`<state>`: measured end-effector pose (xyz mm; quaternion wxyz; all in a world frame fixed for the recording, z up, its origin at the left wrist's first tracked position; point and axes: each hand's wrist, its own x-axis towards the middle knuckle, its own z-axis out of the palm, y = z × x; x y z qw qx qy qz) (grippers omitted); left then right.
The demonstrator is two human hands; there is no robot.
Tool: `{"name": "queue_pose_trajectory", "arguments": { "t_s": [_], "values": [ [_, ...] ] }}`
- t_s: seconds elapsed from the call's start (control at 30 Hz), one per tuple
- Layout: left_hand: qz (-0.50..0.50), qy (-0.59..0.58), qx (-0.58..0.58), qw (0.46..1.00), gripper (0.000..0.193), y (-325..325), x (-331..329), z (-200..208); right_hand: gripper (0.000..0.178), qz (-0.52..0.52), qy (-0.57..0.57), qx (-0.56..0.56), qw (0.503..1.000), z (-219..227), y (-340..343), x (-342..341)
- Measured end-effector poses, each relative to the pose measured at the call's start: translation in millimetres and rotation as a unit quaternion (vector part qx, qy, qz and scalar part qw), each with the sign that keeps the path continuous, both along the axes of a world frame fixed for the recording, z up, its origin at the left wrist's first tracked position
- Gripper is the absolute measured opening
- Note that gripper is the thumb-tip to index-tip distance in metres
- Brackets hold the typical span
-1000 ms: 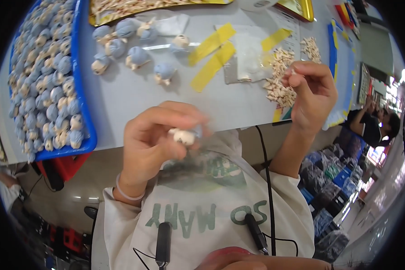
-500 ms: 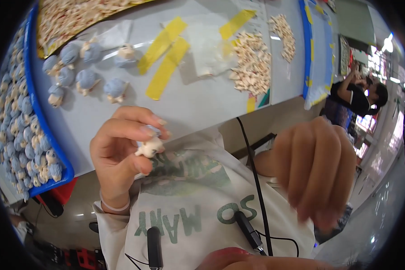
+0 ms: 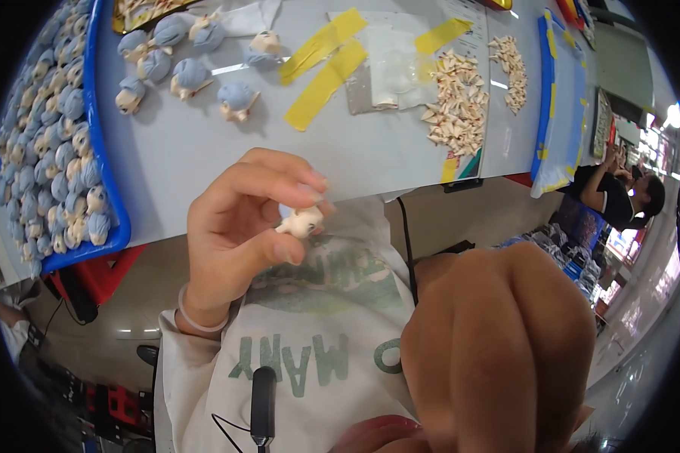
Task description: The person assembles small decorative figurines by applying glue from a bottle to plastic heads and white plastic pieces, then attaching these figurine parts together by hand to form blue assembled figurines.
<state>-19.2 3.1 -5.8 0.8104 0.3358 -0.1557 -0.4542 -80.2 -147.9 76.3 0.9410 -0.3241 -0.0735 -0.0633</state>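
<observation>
Thumb and fingertips of my left hand are closed on a small figurine with a cream body and a pale blue part on top, held in front of my shirt. Its upper side is partly covered by my fingers. My right hand looms large at the lower right, back of the hand showing, fingers bent and close together. Its fingertips are hidden, so what they hold, if anything, cannot be made out. Beyond my left hand, several blue-and-cream figurines lie loose on the grey table.
At the left stands a blue tray filled with similar figurines. Yellow tape strips and a clear plastic sheet lie on the table, beside a pile of small cream pieces. Another person is at the far right.
My right hand has come up closer to the camera, its fingertips passing out of sight. My left hand, still holding the figurine, appears further right; the table appears higher in the view.
</observation>
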Motion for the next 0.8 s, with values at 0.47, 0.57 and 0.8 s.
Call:
{"name": "queue_pose_trajectory", "arguments": {
  "t_s": [0.47,0.57,0.8],
  "values": [
    [0.008,-0.034,0.027,0.999,0.036,5.9,-11.9,3.5,0.006,0.012,-0.057,0.071,0.996,-12.1,27.6,6.6],
    [-0.002,-0.020,-0.016,1.000,0.033,7.6,-13.0,-0.7,0.006,0.002,-0.057,0.067,0.996,-12.0,26.3,1.3],
    [0.014,-0.050,0.007,0.999,0.035,9.9,-17.9,0.4,0.008,-0.017,-0.055,0.062,0.996,-8.2,25.4,-10.5]
  ]
}}
